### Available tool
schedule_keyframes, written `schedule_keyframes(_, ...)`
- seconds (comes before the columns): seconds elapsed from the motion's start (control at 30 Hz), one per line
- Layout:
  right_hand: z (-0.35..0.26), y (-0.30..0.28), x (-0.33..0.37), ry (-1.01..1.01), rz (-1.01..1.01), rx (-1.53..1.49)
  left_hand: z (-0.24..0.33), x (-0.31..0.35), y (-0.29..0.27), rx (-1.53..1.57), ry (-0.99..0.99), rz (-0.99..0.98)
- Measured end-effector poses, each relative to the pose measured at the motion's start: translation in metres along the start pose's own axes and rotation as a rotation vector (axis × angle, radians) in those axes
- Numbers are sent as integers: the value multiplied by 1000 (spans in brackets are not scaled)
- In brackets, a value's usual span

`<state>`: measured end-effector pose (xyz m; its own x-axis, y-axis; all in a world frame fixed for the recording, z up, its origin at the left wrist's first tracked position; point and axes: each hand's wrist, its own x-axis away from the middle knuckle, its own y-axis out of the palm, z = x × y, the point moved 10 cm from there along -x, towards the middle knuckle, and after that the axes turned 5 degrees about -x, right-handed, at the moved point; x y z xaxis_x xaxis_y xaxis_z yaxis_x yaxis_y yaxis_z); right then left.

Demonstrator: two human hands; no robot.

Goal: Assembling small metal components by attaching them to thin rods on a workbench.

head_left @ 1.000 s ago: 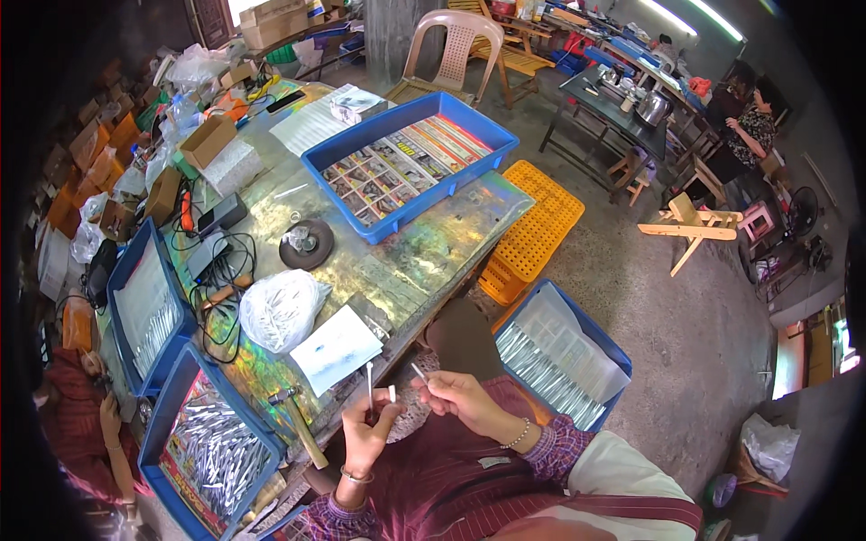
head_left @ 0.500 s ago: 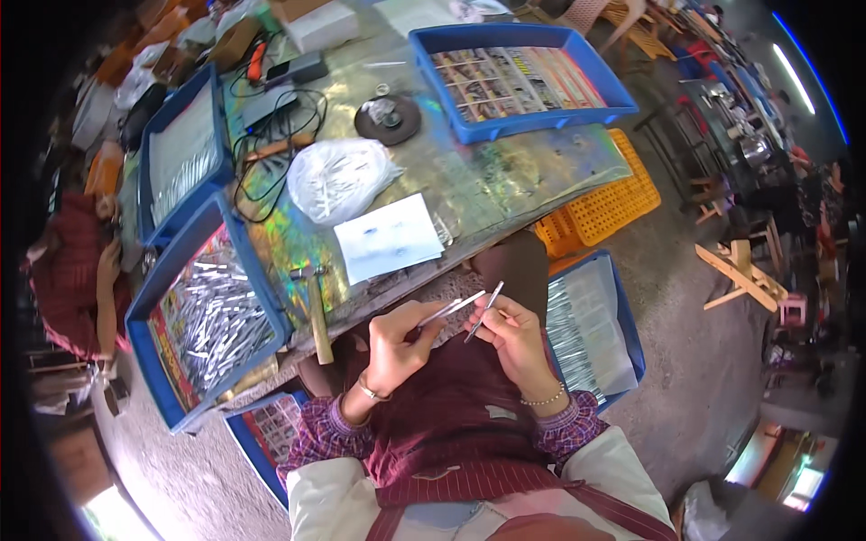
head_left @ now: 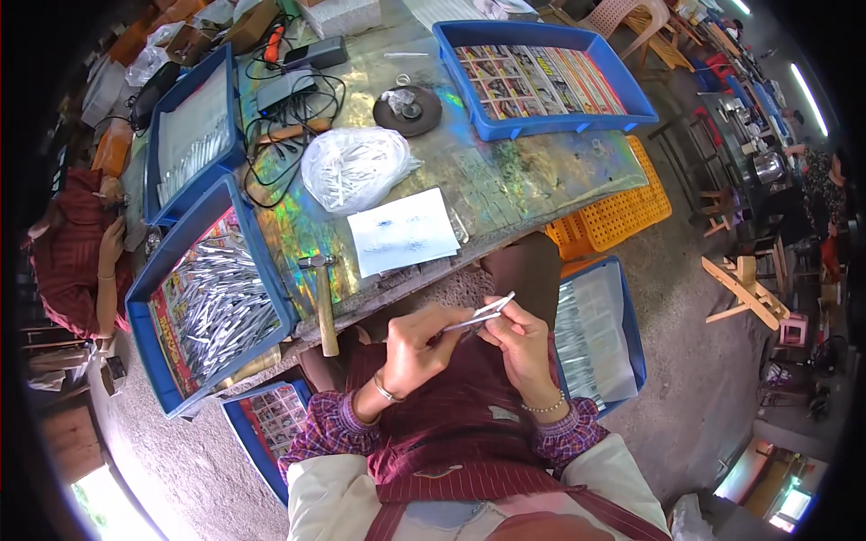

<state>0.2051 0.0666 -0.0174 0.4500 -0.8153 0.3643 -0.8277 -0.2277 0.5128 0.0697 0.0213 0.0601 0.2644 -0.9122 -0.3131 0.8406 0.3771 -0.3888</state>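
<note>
Above my lap, in front of the table edge, my two hands are close together. My left hand (head_left: 419, 345) is closed on a thin silvery strip (head_left: 471, 319) that points toward the right. My right hand (head_left: 523, 346) pinches a slim metal piece (head_left: 504, 302) between thumb and fingers, laid against the end of the strip. Where the two pieces overlap, their exact shapes are too small to tell. On the table just beyond lies a white sheet of paper (head_left: 403, 232) with dark smudges. A hammer (head_left: 322, 305) lies to the left, its wooden handle jutting past the edge.
A blue tray (head_left: 290, 322) at left holds many silvery strips; another blue tray (head_left: 238, 140) stands behind it. A paper-lined blue tray (head_left: 505, 127) sits far right. A clear bag of strips (head_left: 352, 171), a dark round disc (head_left: 424, 119) and tangled cables (head_left: 336, 93) occupy the table.
The two thin pieces, crossed at an angle before, now lie nearly in line against each other. My hands have drawn closer together. The whole view has shifted slightly.
</note>
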Motion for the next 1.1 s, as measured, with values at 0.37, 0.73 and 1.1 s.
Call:
schedule_keyframes(0.37,-22,-1,6,-280,48,169,17,5,2,-149,147,31)
schedule_keyframes(0.73,-12,0,3,-191,97,7,17,1,5,-202,156,-12)
schedule_keyframes(1.1,-10,-2,4,-200,71,-42,22,1,7,-243,217,-31)
